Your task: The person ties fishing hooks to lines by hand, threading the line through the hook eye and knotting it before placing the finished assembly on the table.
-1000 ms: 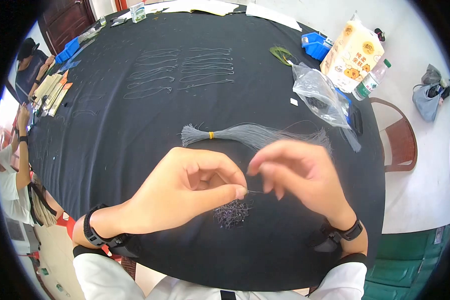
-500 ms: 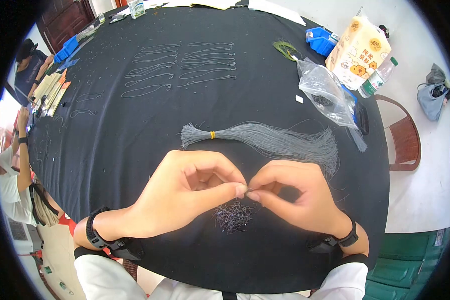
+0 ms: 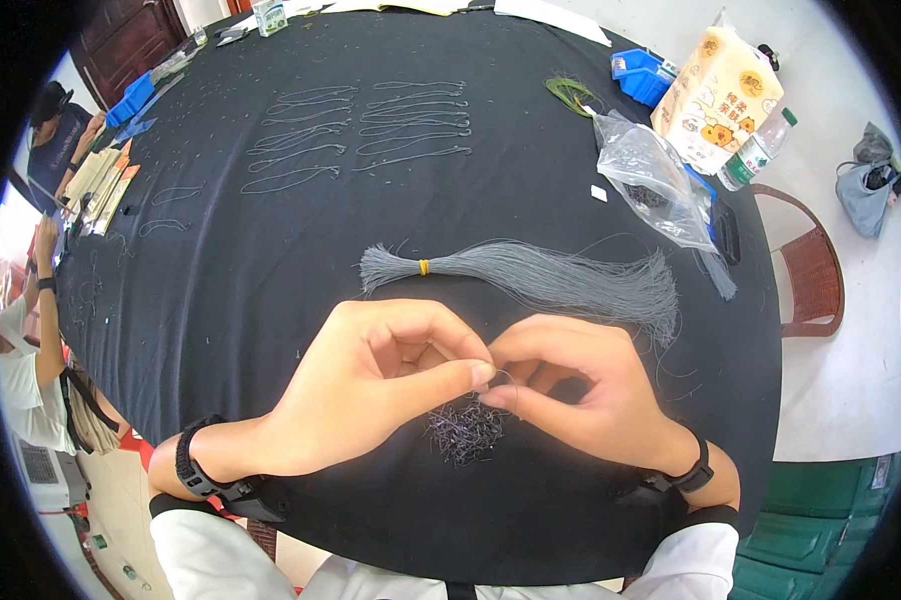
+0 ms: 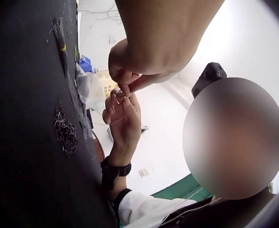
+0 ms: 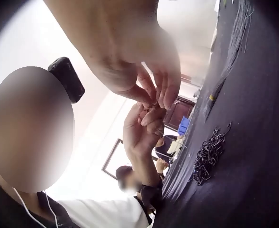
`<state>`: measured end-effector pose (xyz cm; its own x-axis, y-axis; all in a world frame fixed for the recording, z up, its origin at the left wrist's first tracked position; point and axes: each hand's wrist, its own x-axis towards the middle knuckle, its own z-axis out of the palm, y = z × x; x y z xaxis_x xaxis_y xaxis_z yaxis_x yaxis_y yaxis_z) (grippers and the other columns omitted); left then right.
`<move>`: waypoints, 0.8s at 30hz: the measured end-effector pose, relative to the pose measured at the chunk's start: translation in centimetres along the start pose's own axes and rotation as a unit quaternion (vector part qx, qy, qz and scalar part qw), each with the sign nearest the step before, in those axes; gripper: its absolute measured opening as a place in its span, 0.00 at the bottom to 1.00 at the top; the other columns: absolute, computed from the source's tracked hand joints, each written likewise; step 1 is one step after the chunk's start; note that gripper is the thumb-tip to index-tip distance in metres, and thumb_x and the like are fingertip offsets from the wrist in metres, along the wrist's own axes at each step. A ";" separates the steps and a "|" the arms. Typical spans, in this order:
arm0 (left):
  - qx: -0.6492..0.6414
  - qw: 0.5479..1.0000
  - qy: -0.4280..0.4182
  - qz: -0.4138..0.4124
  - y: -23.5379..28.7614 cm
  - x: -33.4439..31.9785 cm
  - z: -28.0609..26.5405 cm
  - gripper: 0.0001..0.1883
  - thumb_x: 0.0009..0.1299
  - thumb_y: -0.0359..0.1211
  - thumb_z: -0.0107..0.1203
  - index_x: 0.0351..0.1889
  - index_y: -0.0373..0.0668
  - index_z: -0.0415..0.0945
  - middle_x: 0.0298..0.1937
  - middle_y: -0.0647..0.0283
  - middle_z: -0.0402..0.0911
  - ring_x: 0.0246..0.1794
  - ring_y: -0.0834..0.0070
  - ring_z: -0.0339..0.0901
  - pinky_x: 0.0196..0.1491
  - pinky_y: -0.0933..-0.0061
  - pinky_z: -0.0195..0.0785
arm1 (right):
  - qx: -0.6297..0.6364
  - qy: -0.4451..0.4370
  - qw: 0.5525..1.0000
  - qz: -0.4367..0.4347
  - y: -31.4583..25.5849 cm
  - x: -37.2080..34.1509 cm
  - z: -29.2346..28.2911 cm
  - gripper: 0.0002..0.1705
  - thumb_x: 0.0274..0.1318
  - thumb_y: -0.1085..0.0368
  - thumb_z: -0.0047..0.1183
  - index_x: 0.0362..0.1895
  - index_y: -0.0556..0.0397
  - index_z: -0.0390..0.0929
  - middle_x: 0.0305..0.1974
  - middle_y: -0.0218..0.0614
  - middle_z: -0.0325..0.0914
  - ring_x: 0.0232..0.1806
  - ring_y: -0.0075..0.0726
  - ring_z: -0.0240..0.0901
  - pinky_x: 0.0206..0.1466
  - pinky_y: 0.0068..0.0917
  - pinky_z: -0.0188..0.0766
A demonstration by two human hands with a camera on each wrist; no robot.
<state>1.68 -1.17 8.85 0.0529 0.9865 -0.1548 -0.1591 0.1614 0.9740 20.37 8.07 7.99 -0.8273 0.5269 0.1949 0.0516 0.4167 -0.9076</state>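
Over the near part of the table, my left hand point(image 3: 376, 385) pinches a thin grey line point(image 3: 507, 374) between thumb and index finger. Facing it, my right hand point(image 3: 591, 385) pinches the line too, its fingertips right beside the left ones. The line bends in a small curve at the fingertips and shows as a pale arc in the left wrist view. Whatever else lies between the fingertips is hidden. Below the hands is a pile of small dark fish hooks point(image 3: 467, 434). Beyond them lies a long bundle of grey line point(image 3: 551, 276), bound with a yellow tie point(image 3: 424, 267).
Two columns of looped lines point(image 3: 411, 130) lie farther back on the black cloth point(image 3: 221, 270). At right are a clear plastic bag point(image 3: 651, 180), a blue bin point(image 3: 643, 78), a tissue pack point(image 3: 716, 100) and a bottle point(image 3: 759, 150). Other people sit at the left edge.
My right hand has come in from the right to meet the left fingertips, and its thumb has since shifted slightly left. The left hand has stayed nearly still, pinching throughout.
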 end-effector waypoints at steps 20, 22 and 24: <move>0.007 1.000 -0.010 -0.006 -0.4 0.0 0.1 0.03 0.65 0.20 0.58 0.36 0.31 0.78 0.36 0.60 0.81 0.36 0.82 0.77 0.40 0.82 0.71 | -0.246 0.059 0.942 -0.222 0.7 -0.4 -0.1 0.11 0.40 0.75 0.61 0.32 0.55 0.77 0.30 0.37 0.74 0.26 0.36 0.76 0.24 0.27 0.71; 0.013 1.000 -0.009 -0.015 -0.3 0.0 0.1 0.03 0.65 0.20 0.58 0.36 0.31 0.78 0.36 0.60 0.81 0.36 0.82 0.77 0.39 0.82 0.71 | -0.266 0.061 0.931 -0.241 0.8 -0.4 -0.1 0.11 0.39 0.74 0.62 0.32 0.55 0.77 0.31 0.36 0.74 0.26 0.36 0.76 0.24 0.27 0.71; 0.011 1.000 -0.009 -0.020 -0.3 0.0 0.1 0.03 0.65 0.21 0.58 0.36 0.31 0.79 0.35 0.61 0.81 0.36 0.83 0.77 0.39 0.83 0.70 | -0.282 0.062 0.923 -0.255 0.9 -0.4 -0.2 0.12 0.38 0.73 0.62 0.32 0.55 0.77 0.31 0.36 0.74 0.26 0.36 0.75 0.24 0.27 0.71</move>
<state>1.81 -1.19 8.54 0.0766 0.9786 -0.1909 -0.1340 0.1998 0.9706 20.82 8.40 7.18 -0.7553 0.2221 0.6165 -0.0147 0.9348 -0.3547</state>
